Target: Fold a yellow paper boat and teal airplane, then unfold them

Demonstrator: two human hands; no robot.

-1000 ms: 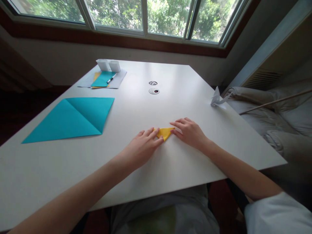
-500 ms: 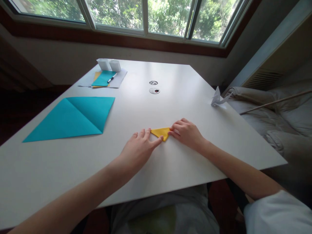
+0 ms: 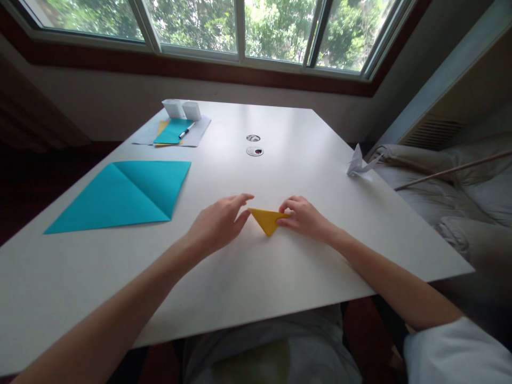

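Observation:
A small folded piece of yellow paper [image 3: 265, 220], triangular with one corner pointing toward me, is over the white table [image 3: 224, 298] in front of me. My right hand [image 3: 304, 217] pinches its right corner between thumb and fingers. Close to the left corner is my left hand [image 3: 222, 220], with thumb and fingers apart and nothing in them. I cannot tell whether the left thumb tip touches the paper. To the left lies a large teal sheet [image 3: 116, 194] with crease lines.
At the far left, small teal and yellow papers, a marker pen [image 3: 186, 130] and white sheets lie by two white paper boxes [image 3: 191, 111]. A white paper crane [image 3: 357, 162] stands near the right edge. Two round table inserts [image 3: 255, 151] sit mid-table. Beyond that edge is a grey cushioned seat [image 3: 420, 176].
My left hand has let go of the yellow paper and drawn back slightly left, its fingers opening. The paper now shows a fuller triangle, its right corner still in my right hand.

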